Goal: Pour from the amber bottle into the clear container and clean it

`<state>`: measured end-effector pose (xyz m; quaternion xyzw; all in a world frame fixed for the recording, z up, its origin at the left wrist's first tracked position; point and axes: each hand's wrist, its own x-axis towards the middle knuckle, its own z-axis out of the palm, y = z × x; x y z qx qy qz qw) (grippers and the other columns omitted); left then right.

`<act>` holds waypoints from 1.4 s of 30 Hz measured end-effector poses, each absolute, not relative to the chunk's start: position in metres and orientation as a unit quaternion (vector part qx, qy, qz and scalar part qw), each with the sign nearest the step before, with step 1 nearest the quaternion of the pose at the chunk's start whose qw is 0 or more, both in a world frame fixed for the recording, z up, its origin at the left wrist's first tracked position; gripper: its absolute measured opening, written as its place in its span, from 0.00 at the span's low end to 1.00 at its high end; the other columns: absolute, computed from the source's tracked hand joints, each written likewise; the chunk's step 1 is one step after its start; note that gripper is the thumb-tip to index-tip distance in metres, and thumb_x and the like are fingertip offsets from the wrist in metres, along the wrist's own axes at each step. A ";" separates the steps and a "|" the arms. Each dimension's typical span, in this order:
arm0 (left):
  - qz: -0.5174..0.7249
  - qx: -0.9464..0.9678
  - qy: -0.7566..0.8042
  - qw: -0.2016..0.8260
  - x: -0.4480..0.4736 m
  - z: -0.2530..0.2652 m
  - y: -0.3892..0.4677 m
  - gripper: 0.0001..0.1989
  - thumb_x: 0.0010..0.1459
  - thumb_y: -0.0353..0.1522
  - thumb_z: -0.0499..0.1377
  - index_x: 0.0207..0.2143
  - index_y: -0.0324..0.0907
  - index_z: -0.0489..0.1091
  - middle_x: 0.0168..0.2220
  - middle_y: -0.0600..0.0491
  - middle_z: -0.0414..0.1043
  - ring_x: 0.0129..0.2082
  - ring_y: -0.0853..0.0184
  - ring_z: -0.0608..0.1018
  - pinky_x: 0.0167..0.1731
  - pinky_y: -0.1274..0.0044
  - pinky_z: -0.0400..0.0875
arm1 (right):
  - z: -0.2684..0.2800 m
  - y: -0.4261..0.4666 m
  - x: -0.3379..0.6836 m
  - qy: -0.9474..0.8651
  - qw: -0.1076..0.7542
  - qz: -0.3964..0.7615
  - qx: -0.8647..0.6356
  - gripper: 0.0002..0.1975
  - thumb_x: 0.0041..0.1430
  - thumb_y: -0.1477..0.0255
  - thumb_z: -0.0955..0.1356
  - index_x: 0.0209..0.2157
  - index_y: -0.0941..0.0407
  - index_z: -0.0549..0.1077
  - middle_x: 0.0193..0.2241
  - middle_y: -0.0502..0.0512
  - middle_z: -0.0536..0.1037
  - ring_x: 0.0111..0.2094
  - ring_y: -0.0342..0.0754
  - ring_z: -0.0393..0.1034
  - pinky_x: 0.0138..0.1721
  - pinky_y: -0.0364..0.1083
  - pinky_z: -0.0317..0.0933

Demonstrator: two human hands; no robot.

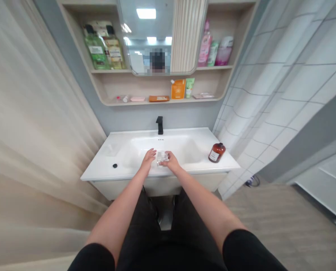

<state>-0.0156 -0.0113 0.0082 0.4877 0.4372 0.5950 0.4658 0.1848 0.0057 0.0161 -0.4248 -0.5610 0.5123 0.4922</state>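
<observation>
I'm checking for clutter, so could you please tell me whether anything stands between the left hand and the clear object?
Nothing visible does: the left hand is beside the clear object, which the right hand holds. The bottle stands well off to the right.

My left hand (148, 159) has room leftward over the white rectangular basin (186, 148); black angular faucet (160, 127) blocks rear centre, brown white-labelled bottle (217, 153) blocks right.

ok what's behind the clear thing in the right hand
Behind the clear thing is the white sink; the part covered by the right hand can't be seen.
</observation>
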 end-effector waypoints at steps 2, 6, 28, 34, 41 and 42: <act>0.590 0.499 0.441 0.457 -0.007 0.005 -0.008 0.30 0.55 0.40 0.72 0.60 0.47 0.80 0.67 0.41 0.80 0.71 0.45 0.78 0.77 0.51 0.64 | 0.011 0.009 0.181 -0.562 0.486 0.506 -0.438 0.40 0.31 0.62 0.86 0.48 0.49 0.72 0.40 0.47 0.78 0.43 0.55 0.75 0.50 0.54 0.72; 0.579 0.526 0.442 0.439 0.005 0.000 -0.004 0.28 0.57 0.47 0.75 0.57 0.46 0.83 0.67 0.41 0.81 0.73 0.44 0.76 0.78 0.53 0.62 | 0.008 0.017 0.173 -0.599 0.437 0.521 -0.423 0.36 0.34 0.64 0.85 0.47 0.50 0.73 0.40 0.46 0.79 0.42 0.54 0.74 0.48 0.52 0.69; 0.590 0.519 0.446 0.428 -0.001 0.006 -0.016 0.25 0.47 0.47 0.80 0.43 0.45 0.82 0.51 0.46 0.86 0.54 0.51 0.84 0.63 0.58 0.76 | 0.013 0.006 0.181 -0.636 0.426 0.532 -0.363 0.39 0.36 0.61 0.86 0.51 0.51 0.76 0.43 0.49 0.82 0.46 0.55 0.75 0.52 0.53 0.69; 0.583 0.513 0.453 0.439 0.002 0.011 -0.018 0.28 0.44 0.44 0.81 0.45 0.45 0.81 0.48 0.47 0.86 0.50 0.53 0.83 0.60 0.60 0.76 | 0.015 0.003 0.181 -0.630 0.423 0.544 -0.357 0.38 0.37 0.61 0.86 0.50 0.51 0.76 0.45 0.48 0.83 0.46 0.54 0.76 0.53 0.52 0.69; 0.577 0.519 0.452 0.439 0.002 0.013 -0.019 0.28 0.45 0.44 0.80 0.46 0.44 0.81 0.48 0.47 0.85 0.50 0.52 0.83 0.61 0.58 0.74 | 0.017 0.002 0.182 -0.635 0.421 0.532 -0.369 0.39 0.34 0.62 0.86 0.51 0.50 0.76 0.43 0.48 0.83 0.47 0.55 0.76 0.54 0.53 0.70; 0.579 0.518 0.451 0.438 0.002 0.013 -0.019 0.27 0.45 0.44 0.80 0.46 0.44 0.81 0.48 0.47 0.84 0.50 0.52 0.83 0.61 0.58 0.74 | 0.016 0.003 0.182 -0.633 0.423 0.532 -0.370 0.40 0.34 0.62 0.86 0.51 0.50 0.76 0.43 0.48 0.83 0.46 0.55 0.76 0.54 0.53 0.70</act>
